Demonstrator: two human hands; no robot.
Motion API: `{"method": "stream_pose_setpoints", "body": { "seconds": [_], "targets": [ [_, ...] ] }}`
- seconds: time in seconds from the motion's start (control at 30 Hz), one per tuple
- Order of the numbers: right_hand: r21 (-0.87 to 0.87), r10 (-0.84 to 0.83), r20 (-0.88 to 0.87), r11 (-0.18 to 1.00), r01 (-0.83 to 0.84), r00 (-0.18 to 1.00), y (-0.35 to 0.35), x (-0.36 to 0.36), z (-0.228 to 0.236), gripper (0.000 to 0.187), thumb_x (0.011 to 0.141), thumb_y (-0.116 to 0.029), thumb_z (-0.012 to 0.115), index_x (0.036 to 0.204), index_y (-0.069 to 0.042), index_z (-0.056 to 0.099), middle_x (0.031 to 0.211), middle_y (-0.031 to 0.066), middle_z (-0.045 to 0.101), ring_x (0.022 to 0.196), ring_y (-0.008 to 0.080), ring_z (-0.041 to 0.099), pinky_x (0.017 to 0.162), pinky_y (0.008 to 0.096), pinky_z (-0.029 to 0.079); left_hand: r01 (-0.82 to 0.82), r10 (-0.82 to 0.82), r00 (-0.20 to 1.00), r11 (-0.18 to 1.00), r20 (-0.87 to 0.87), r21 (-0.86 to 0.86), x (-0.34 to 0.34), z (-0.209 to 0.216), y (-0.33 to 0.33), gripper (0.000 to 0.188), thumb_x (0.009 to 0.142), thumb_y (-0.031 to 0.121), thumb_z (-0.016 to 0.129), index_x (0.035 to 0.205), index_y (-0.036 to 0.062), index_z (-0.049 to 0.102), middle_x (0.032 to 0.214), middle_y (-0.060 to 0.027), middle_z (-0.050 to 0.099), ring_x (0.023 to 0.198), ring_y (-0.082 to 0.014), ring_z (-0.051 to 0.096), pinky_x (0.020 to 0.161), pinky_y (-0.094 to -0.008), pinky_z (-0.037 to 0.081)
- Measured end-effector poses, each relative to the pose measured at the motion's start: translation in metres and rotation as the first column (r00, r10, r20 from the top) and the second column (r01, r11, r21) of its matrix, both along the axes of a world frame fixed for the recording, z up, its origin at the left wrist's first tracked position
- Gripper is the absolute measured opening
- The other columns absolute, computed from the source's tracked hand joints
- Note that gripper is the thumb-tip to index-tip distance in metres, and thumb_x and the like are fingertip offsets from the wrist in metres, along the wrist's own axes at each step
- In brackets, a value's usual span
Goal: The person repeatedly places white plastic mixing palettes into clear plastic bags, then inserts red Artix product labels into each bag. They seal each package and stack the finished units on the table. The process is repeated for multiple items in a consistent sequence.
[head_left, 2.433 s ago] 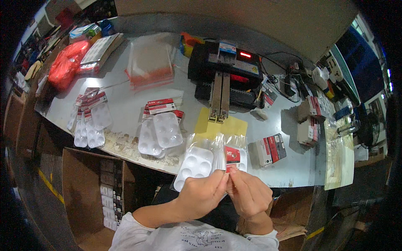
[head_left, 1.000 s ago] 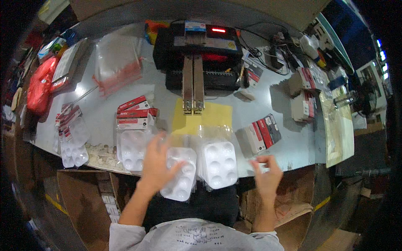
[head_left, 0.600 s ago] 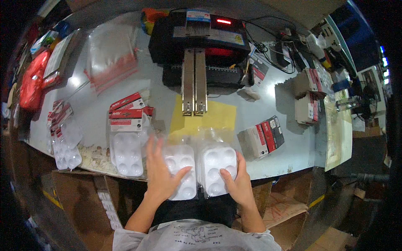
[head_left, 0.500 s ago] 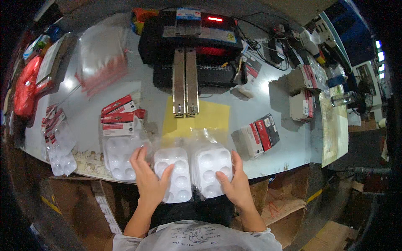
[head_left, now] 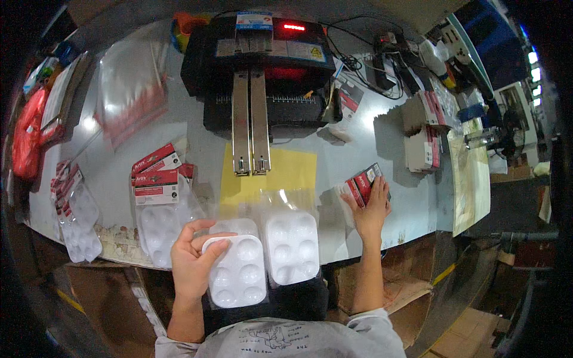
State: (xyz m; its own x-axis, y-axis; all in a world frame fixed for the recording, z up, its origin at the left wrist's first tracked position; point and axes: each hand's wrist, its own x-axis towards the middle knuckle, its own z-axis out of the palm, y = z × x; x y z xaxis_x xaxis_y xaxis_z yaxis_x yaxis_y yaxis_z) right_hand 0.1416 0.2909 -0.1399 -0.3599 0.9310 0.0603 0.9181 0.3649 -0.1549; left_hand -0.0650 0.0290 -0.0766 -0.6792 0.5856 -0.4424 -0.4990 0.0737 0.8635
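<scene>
My left hand (head_left: 190,258) pinches a white plastic paint palette (head_left: 246,274) with round wells by its upper left edge, thumb on top. Another palette (head_left: 237,225) partly shows behind it. To its right is a stack of white palettes (head_left: 292,247) with clear plastic film at its far end. Farther right, my right hand (head_left: 372,210) has its thumb and fingers around a stack of red, black and white cards (head_left: 362,185), which it partly covers.
A black sealing machine (head_left: 258,53) with two metal rails stands behind a yellow sheet (head_left: 292,170). Carded palettes (head_left: 160,218) lie at left, with more (head_left: 79,215) beyond. Clear bags (head_left: 131,83) lie behind them. Card stacks (head_left: 422,149) and cables (head_left: 364,74) are at right.
My right hand has left the right palette stack and moved right onto the cards. My left hand has drawn a palette toward me. The whole view has shifted slightly.
</scene>
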Motion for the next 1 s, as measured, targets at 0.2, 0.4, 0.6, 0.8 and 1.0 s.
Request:
{"method": "stream_pose_setpoints", "body": {
  "seconds": [0.2, 0.4, 0.6, 0.8, 1.0],
  "targets": [
    [-0.034, 0.03, -0.083, 0.999, -0.033, 0.996, 0.009, 0.007, -0.005, 0.108, 0.058, -0.059, 0.073, 0.137, -0.001, 0.027, 0.143, 0.0171, 0.027, 0.134, 0.0301, 0.023, 0.1, 0.0492, 0.019, 0.209, -0.209, 0.978, 0.977, -0.022, 0.029, -0.002, 0.008, 0.008, 0.023, 0.079, 0.004, 0.064, 0.099, -0.0069, 0.061, 0.091, -0.0166, 0.066, 0.084, -0.0147, 0.063, 0.074, -0.0251, 0.05],
    [0.01, 0.006, -0.174, 1.0, -0.005, 0.985, 0.018, 0.005, 0.003, 0.1, 0.054, -0.054, 0.078, 0.132, -0.006, 0.039, 0.126, 0.0123, 0.049, 0.116, 0.0218, 0.045, 0.098, 0.043, 0.022, 0.16, -0.214, 0.937, 0.965, 0.276, 0.207, 0.0, 0.014, 0.011, 0.026, 0.09, 0.01, 0.05, 0.105, -0.0109, 0.057, 0.099, -0.0203, 0.063, 0.09, -0.023, 0.063, 0.081, -0.0302, 0.049],
    [-0.002, -0.053, -0.399, 0.998, 0.057, 0.915, 0.025, 0.009, 0.002, 0.068, 0.06, -0.044, 0.079, 0.116, -0.013, 0.058, 0.081, 0.0019, 0.068, 0.08, 0.0153, 0.058, 0.092, 0.0314, 0.03, 0.223, -0.238, 0.968, 0.962, 0.082, 0.159, 0.005, 0.011, 0.009, 0.033, 0.087, 0.013, 0.054, 0.105, -0.0142, 0.056, 0.101, -0.0252, 0.061, 0.091, -0.0311, 0.063, 0.081, -0.0371, 0.05],
    [0.195, -0.071, -0.309, 0.971, 0.136, 0.948, 0.004, 0.004, -0.002, 0.056, 0.061, -0.039, 0.079, 0.107, -0.01, 0.064, 0.083, 0.0053, 0.067, 0.078, 0.024, 0.056, 0.083, 0.0346, 0.041, 0.196, -0.213, 0.969, 0.971, 0.126, 0.137, 0.009, 0.011, 0.004, 0.032, 0.086, 0.011, 0.055, 0.105, -0.015, 0.055, 0.101, -0.0255, 0.061, 0.092, -0.032, 0.063, 0.081, -0.0378, 0.05],
    [0.179, -0.053, -0.577, 0.966, 0.189, 0.815, -0.012, 0.004, 0.024, 0.048, 0.065, -0.03, 0.079, 0.103, -0.006, 0.065, 0.079, 0.0119, 0.066, 0.068, 0.0243, 0.059, 0.068, 0.0336, 0.048, 0.18, -0.194, 0.977, 0.971, 0.083, 0.155, 0.008, 0.012, 0.0, 0.033, 0.088, 0.013, 0.053, 0.105, -0.0153, 0.055, 0.1, -0.0253, 0.061, 0.091, -0.0325, 0.063, 0.081, -0.0388, 0.05]
  ]
}}
